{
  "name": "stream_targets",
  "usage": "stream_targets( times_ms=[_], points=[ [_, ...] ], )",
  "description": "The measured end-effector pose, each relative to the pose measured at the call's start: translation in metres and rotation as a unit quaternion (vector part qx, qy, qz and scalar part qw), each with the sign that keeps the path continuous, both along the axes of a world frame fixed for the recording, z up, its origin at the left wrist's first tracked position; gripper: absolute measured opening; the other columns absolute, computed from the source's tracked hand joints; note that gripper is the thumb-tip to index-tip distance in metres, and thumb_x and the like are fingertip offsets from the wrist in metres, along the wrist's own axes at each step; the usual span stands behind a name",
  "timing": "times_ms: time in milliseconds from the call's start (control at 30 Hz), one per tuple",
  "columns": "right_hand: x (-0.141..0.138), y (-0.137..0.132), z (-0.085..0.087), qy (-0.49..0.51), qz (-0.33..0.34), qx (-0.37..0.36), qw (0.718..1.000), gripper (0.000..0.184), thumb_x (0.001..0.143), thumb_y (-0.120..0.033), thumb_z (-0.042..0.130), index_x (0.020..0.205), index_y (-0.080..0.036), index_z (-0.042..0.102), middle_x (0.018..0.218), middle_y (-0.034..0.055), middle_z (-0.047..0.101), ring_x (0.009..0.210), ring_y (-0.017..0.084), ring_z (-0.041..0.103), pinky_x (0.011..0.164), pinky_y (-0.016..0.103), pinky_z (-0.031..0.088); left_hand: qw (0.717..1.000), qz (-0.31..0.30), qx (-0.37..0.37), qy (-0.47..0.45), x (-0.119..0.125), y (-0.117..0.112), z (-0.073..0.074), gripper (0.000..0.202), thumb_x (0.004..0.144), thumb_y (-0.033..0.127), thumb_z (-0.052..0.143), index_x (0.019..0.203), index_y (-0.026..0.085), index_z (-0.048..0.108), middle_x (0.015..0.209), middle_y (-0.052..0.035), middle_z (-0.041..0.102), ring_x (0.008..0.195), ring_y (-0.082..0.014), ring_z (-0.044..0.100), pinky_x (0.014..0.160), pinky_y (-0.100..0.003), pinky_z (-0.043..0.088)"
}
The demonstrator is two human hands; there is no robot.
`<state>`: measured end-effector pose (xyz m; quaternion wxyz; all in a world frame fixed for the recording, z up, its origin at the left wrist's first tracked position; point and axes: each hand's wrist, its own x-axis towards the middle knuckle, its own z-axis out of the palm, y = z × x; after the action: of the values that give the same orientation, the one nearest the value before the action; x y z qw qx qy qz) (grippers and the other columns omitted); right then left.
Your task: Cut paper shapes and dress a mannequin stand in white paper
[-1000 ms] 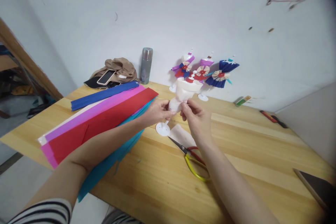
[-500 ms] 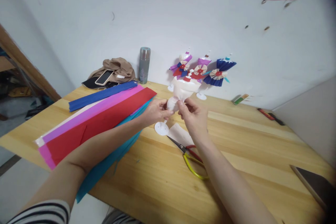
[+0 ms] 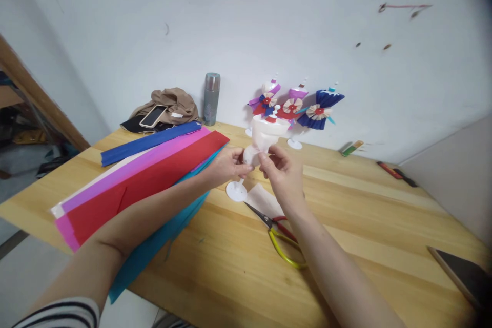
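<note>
A small white mannequin stand (image 3: pixel 265 136) with a red neck band, a white knob on top and pale paper round its body tilts to the right between my hands. Its round white base (image 3: pixel 236 191) shows below. From the left, my left hand (image 3: pixel 226 166) grips its lower part, thumb beneath. My right hand (image 3: pixel 282 166) pinches the paper at the narrow waist between thumb and fingers. Under and beside my right hand lie scissors (image 3: pixel 282 248) with red and yellow handles and a pale paper piece (image 3: pixel 265 200).
Red (image 3: pixel 149 184), purple, blue and teal paper sheets lie left, partly under my left forearm. Behind stand three dressed mannequin stands (image 3: pixel 321 107) with paper flowers. A flask (image 3: pixel 211 100), a phone (image 3: pixel 152 116) on brown cloth (image 3: pixel 175 105) and a dark tablet-like object (image 3: pixel 461 271) are also there.
The view has shifted slightly. Both hands keep their hold on the mannequin stand, and the pale paper near its top looks less flared, with a band-like edge.
</note>
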<state>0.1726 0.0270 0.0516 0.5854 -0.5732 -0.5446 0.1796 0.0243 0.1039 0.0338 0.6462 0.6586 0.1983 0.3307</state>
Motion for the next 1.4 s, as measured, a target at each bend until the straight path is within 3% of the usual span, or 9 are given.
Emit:
stream_targets(
  times_ms=[200, 333, 467, 633, 800, 933, 1100, 1267, 1400],
  points=[
    [0.001, -0.001, -0.002, 0.012, 0.015, 0.009, 1.000, 0.026, 0.078, -0.044, 0.067, 0.091, -0.021, 0.069, 0.066, -0.0012, 0.061, 0.059, 0.016, 0.052, 0.054, 0.030, 0.041, 1.000, -0.023, 0.017, 0.003, -0.003, 0.000, 0.008, 0.045, 0.071, 0.039, 0.087, 0.101, 0.012, 0.065, 0.073, 0.0009, 0.066, 0.063, -0.0115, 0.063, 0.064, -0.026, 0.054],
    [0.001, -0.002, -0.003, 0.016, 0.025, 0.016, 0.999, 0.024, 0.078, -0.043, 0.068, 0.089, -0.022, 0.067, 0.070, -0.0002, 0.064, 0.059, 0.016, 0.054, 0.054, 0.030, 0.042, 0.998, 0.024, 0.056, 0.009, -0.007, 0.002, 0.015, 0.073, 0.073, 0.042, 0.084, 0.135, 0.012, 0.061, 0.101, -0.0098, 0.073, 0.071, -0.0129, 0.064, 0.060, -0.023, 0.051],
    [0.000, -0.004, -0.002, 0.014, 0.038, 0.018, 0.999, 0.026, 0.080, -0.041, 0.068, 0.098, -0.022, 0.065, 0.086, 0.0025, 0.069, 0.061, 0.014, 0.056, 0.057, 0.030, 0.046, 0.988, 0.076, 0.128, 0.028, -0.011, 0.002, 0.020, 0.077, 0.077, 0.043, 0.080, 0.144, 0.013, 0.057, 0.125, -0.0154, 0.068, 0.064, -0.0075, 0.056, 0.055, -0.020, 0.046],
    [-0.001, -0.004, -0.003, 0.024, 0.049, 0.047, 0.997, 0.031, 0.082, -0.040, 0.069, 0.107, -0.023, 0.062, 0.097, 0.0040, 0.068, 0.061, 0.014, 0.055, 0.057, 0.031, 0.047, 0.976, 0.104, 0.192, 0.026, -0.014, -0.004, 0.024, 0.060, 0.084, 0.043, 0.071, 0.136, 0.013, 0.065, 0.131, -0.0160, 0.068, 0.083, -0.0141, 0.062, 0.071, -0.023, 0.052],
    [0.001, -0.001, -0.004, 0.042, 0.052, 0.028, 0.997, 0.030, 0.076, -0.044, 0.074, 0.093, -0.023, 0.062, 0.074, -0.0019, 0.061, 0.054, 0.013, 0.051, 0.051, 0.030, 0.042, 0.974, 0.085, 0.205, 0.044, -0.012, -0.006, 0.025, 0.048, 0.086, 0.040, 0.067, 0.126, 0.012, 0.070, 0.118, -0.0122, 0.073, 0.095, -0.0187, 0.066, 0.073, -0.024, 0.052],
    [0.002, -0.003, 0.002, 0.071, 0.102, -0.010, 0.992, 0.031, 0.074, -0.045, 0.075, 0.094, -0.024, 0.063, 0.060, -0.0061, 0.053, 0.051, 0.014, 0.050, 0.048, 0.029, 0.040, 0.986, 0.076, 0.146, 0.006, -0.010, 0.001, 0.019, 0.051, 0.082, 0.043, 0.074, 0.122, 0.013, 0.068, 0.108, -0.0104, 0.076, 0.096, -0.0211, 0.070, 0.075, -0.025, 0.052],
    [0.005, -0.003, 0.003, 0.074, 0.112, -0.002, 0.991, 0.044, 0.070, -0.039, 0.075, 0.111, -0.025, 0.065, 0.087, 0.0006, 0.067, 0.054, 0.013, 0.053, 0.049, 0.029, 0.042, 0.996, 0.028, 0.052, -0.066, -0.008, 0.011, 0.012, 0.058, 0.077, 0.056, 0.081, 0.114, 0.014, 0.065, 0.104, -0.0130, 0.077, 0.095, -0.0236, 0.073, 0.083, -0.033, 0.057],
    [0.013, 0.005, -0.010, -0.068, 0.072, 0.000, 0.995, 0.044, 0.076, -0.033, 0.070, 0.119, -0.024, 0.067, 0.089, 0.0033, 0.072, 0.061, 0.017, 0.063, 0.057, 0.031, 0.048, 0.991, 0.008, 0.041, -0.130, -0.005, 0.015, 0.008, 0.059, 0.067, 0.049, 0.093, 0.111, 0.017, 0.070, 0.115, -0.0119, 0.077, 0.112, -0.0263, 0.071, 0.100, -0.038, 0.055],
    [0.020, 0.008, -0.018, -0.209, 0.096, -0.031, 0.973, 0.012, 0.085, -0.028, 0.059, 0.085, -0.022, 0.070, 0.063, 0.0001, 0.066, 0.057, 0.018, 0.061, 0.058, 0.031, 0.045, 0.995, 0.001, 0.041, -0.094, -0.009, 0.018, 0.008, 0.055, 0.065, 0.051, 0.093, 0.103, 0.016, 0.075, 0.112, -0.0119, 0.078, 0.106, -0.0258, 0.073, 0.099, -0.041, 0.058]
  ],
)
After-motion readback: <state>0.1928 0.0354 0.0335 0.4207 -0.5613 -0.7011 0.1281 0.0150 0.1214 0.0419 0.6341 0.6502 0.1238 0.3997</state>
